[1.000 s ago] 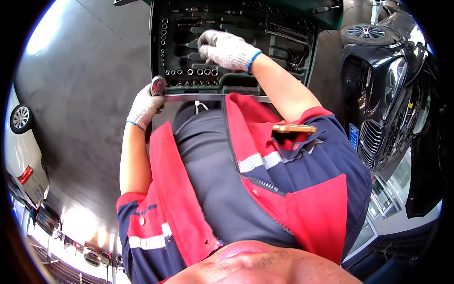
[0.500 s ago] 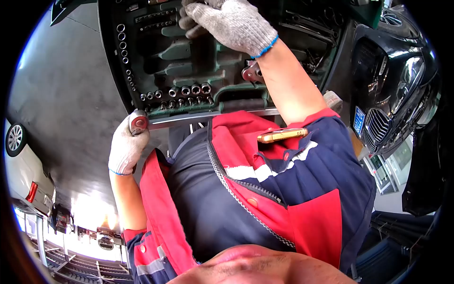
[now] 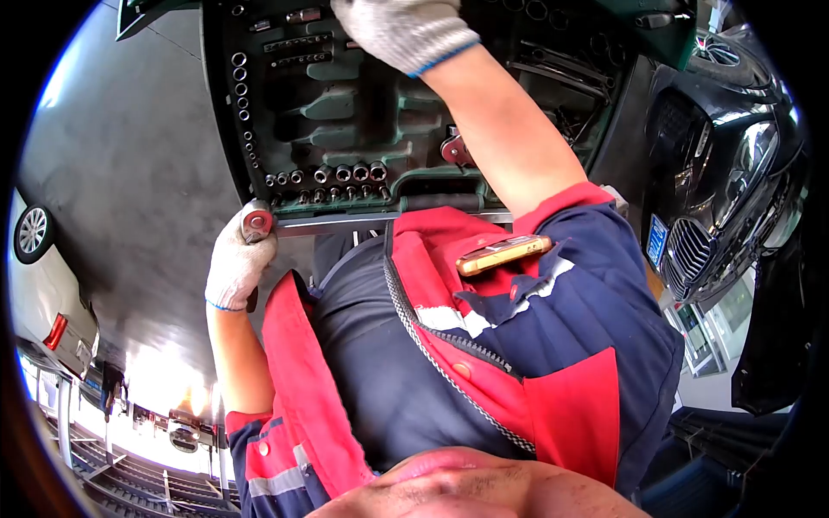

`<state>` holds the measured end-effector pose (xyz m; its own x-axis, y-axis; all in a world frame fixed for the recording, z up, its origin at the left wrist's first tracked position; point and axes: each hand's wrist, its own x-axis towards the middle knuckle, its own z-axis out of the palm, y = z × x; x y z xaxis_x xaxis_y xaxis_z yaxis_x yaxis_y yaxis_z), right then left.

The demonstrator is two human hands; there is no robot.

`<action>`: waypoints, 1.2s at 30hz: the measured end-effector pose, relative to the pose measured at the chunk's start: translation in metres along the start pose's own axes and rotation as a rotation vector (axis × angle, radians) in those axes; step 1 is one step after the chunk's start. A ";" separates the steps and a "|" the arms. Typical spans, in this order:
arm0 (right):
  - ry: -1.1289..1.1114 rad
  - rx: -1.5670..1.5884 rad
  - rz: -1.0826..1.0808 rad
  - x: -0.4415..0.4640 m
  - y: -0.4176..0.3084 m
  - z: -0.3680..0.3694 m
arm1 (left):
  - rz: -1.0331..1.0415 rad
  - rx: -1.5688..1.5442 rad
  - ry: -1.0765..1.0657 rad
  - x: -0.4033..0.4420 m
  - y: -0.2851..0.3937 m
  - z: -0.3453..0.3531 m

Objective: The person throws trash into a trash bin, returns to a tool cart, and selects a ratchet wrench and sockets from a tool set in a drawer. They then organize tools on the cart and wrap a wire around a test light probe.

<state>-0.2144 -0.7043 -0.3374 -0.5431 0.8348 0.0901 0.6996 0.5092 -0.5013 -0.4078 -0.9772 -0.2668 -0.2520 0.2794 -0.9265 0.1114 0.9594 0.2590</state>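
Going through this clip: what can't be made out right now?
All in the head view:
- Right hand: fingers cut off by the top edge; whether they hold anything is unclear.
- Ratchet: handle hidden by the left hand.
- Red tool: partly hidden by the right forearm.
- Sockets: any size markings too small.

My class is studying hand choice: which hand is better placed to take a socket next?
Probably the right. The right hand reaches over the case that holds the sockets, though partly out of view; the left hand is busy gripping the ratchet.
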 end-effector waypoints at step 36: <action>-0.830 1.319 0.621 -0.120 -0.103 0.000 | 0.612 -1.044 -0.492 0.040 -0.011 0.023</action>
<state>-0.2211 -0.8571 -0.2962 -0.7350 0.2803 -0.6174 0.2795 -0.7044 -0.6525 -0.3974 -0.9773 -0.3129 -0.0261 0.8484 -0.5288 -0.7680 0.3216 0.5539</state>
